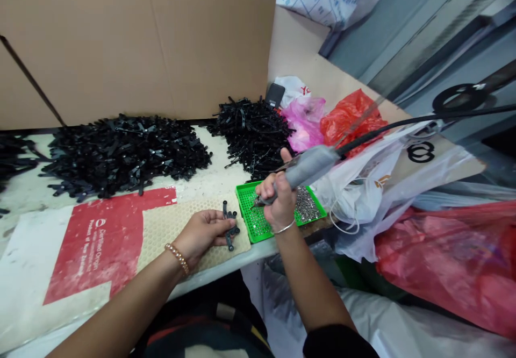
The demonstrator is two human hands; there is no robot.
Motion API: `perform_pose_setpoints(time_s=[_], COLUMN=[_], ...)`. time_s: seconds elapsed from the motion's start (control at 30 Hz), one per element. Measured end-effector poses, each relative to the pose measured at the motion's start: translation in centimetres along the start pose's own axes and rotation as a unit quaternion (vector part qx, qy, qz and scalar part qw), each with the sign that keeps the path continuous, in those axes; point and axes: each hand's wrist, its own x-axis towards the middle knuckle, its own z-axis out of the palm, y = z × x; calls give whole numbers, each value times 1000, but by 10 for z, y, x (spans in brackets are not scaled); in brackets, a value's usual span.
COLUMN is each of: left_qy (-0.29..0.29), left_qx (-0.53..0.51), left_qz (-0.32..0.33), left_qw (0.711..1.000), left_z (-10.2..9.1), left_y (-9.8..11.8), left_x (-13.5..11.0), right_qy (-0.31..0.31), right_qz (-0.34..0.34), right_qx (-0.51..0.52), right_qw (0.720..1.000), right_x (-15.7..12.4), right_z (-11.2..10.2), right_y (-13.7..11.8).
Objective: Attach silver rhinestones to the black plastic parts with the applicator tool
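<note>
Left hand (200, 233) palm up, fingers loosely curved, pinching a small cluster of black plastic strap pieces (230, 224) at the fingertips, just above a beige honeycomb rubber mat (173, 231). Right hand (279, 203) curled firmly around a fat grey corded pen tool (310, 165), thumb raised past the barrel, thin metal tip angled down at the near corner of a bright green perforated plastic tray (252, 221). Inside that tray, a heap of tiny silver studs (306, 205). Farther back on the cream worktop (213, 178), two large heaps of black plastic pieces (121, 156) (252, 137), with a red-and-white printed sheet (97, 245) under the mat's left edge. To the right, crumpled pink (304, 124), red (349, 121) and white plastic bags (355, 197). Along the back, a tall brown cardboard panel (133, 41).
</note>
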Motion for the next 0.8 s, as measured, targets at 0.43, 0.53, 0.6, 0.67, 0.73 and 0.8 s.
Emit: perform_pose_setpoints(time_s=[0.43,0.53,0.6,0.67,0.73,0.8], left_qy=[-5,0,3,5,11,17], left_qx=[-6,-8,-5,-3,-2,-1], left_qz=[18,13,8,6,7,6], left_qw=[1000,1000,1000,1000,1000,1000], left_z=[-1,-1,0,1,2,2], left_y=[-6,-5,-5,-4,-3,-3], left_x=[2,2,2,1,0,-1], right_qy=[-8,-9,-13,-13,-9,-5], right_qz=[53,49,49,53,60,66], right_qx=[-8,0,17,32,34,26], right_qw=[999,999,999,998,998,997], right_x=[-7,-7,-6,-6,-7,-7], right_z=[39,38,37,37,37,37], right_y=[6,5,5,6,6,7])
